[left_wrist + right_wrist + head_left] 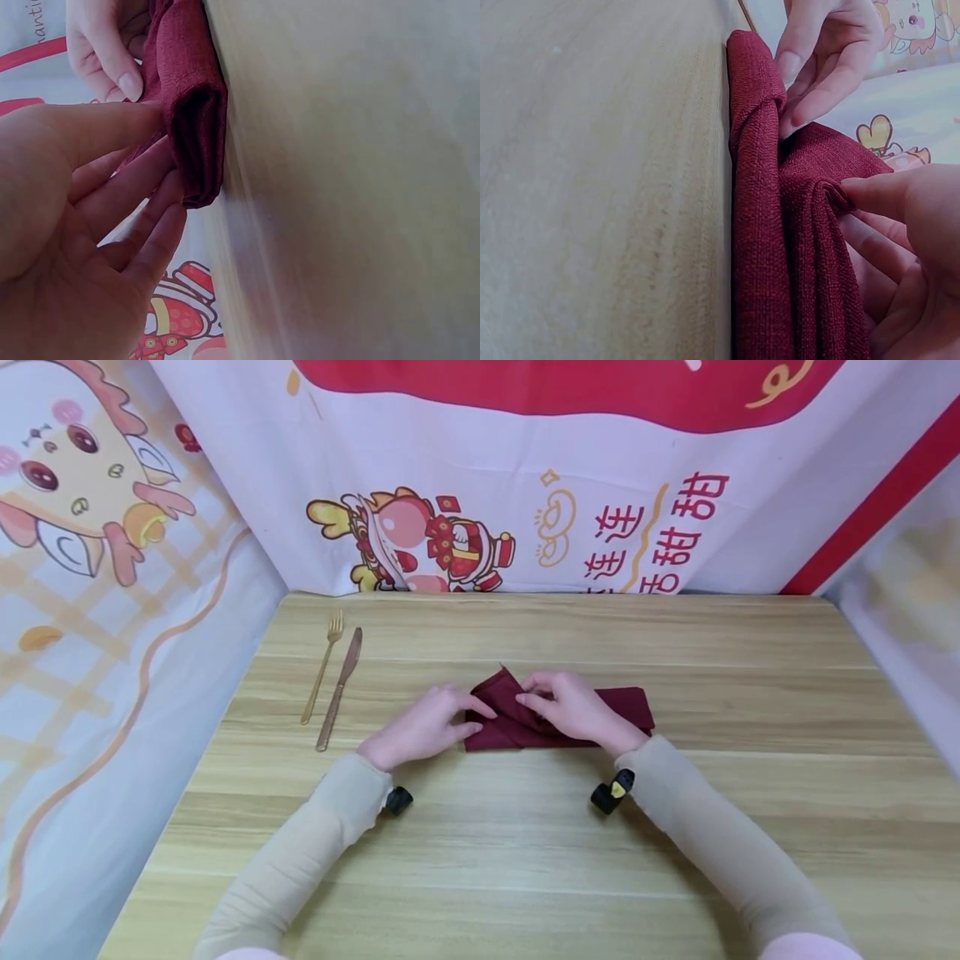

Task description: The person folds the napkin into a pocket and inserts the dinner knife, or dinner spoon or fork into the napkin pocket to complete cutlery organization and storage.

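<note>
A dark red cloth napkin (517, 727), folded into a long strip, lies on the wooden table. Its left part has a slanting fold with a corner pointing away from the person. The left hand (427, 725) is at the strip's left end, thumb and fingers touching the cloth with a gap between them. In the left wrist view the layered end of the napkin (199, 142) shows beside these fingers. With thumb and fingers, the right hand (573, 706) pinches a gathered fold of the napkin (817, 210) near the middle. Some right fingertips are hidden behind the cloth.
On the left side of the table (480, 860) lie a gold fork (322, 672) and a copper-coloured knife (341, 689), side by side. A printed cloth (465, 452) hangs along the far edge. Another patterned cloth (112, 610) hangs on the left.
</note>
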